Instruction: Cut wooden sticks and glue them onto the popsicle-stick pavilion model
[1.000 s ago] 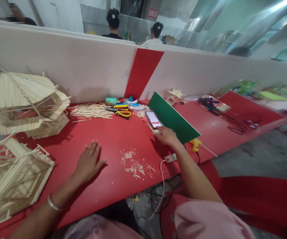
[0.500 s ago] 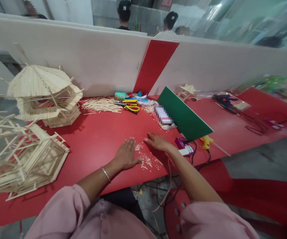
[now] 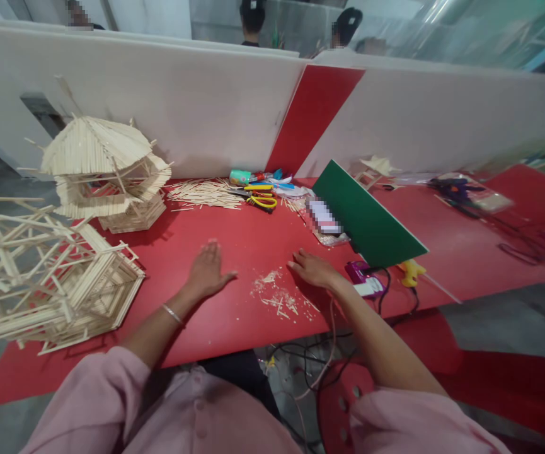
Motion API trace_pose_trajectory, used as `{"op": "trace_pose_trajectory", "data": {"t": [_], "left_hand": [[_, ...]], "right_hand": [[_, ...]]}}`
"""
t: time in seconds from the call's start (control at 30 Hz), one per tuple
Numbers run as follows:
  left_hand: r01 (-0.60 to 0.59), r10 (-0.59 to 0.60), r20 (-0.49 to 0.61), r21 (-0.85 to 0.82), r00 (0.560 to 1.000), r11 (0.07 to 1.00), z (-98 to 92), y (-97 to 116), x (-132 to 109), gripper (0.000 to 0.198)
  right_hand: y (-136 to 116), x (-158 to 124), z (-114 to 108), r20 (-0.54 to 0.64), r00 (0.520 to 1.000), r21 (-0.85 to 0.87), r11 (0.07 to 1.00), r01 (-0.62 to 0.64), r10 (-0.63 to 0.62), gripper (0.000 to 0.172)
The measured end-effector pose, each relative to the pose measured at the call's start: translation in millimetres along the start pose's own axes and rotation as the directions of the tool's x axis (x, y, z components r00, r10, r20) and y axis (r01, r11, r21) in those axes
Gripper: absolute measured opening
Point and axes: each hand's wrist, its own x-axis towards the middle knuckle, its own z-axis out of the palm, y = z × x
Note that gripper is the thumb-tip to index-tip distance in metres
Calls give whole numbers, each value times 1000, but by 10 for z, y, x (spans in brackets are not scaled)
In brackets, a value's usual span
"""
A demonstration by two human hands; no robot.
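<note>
Small wood scraps (image 3: 284, 301) lie scattered on the red table (image 3: 206, 340) between my two hands. To their left, my left hand (image 3: 206, 271) rests palm down with the thumb spread and nothing in it. My right hand (image 3: 314, 268) lies low over the table just right of the scraps, fingers apart and holding nothing. Two stick-built models stand at the left: a roofed one (image 3: 106, 170) at the back and an open lattice one (image 3: 87, 296) nearer. A pile of thin sticks (image 3: 206, 193) lies near the wall, beside yellow-handled scissors (image 3: 263, 202).
A green board (image 3: 367, 217) leans at a slant right of a phone (image 3: 324, 216). Near the right front edge are a purple device (image 3: 360, 272) and a yellow glue gun (image 3: 413, 273) with cables. Behind the white partition (image 3: 182, 107), people are partly visible.
My left hand has moved left, away from the scraps, which now show more fully. My right hand has hardly moved on the table. The whole view has shifted slightly.
</note>
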Motion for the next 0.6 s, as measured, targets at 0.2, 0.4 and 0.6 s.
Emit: {"op": "trace_pose_trajectory", "data": {"t": [0.2,0.4,0.6], "left_hand": [[-305,329,114,-186,938,934,317,1236,345,98],[-429,521,148,-405,841,807,244,1479,298,86],[-329,317,-98,-162,943,930,54,467,-795,107]], "right_hand": [[50,-43,-128,24,999,25,999,-23,23,53],[-2,-67,-267,89,994,-27,997,-68,70,56],[-53,-126,-309,86,993,-61,995,-76,81,53]]}}
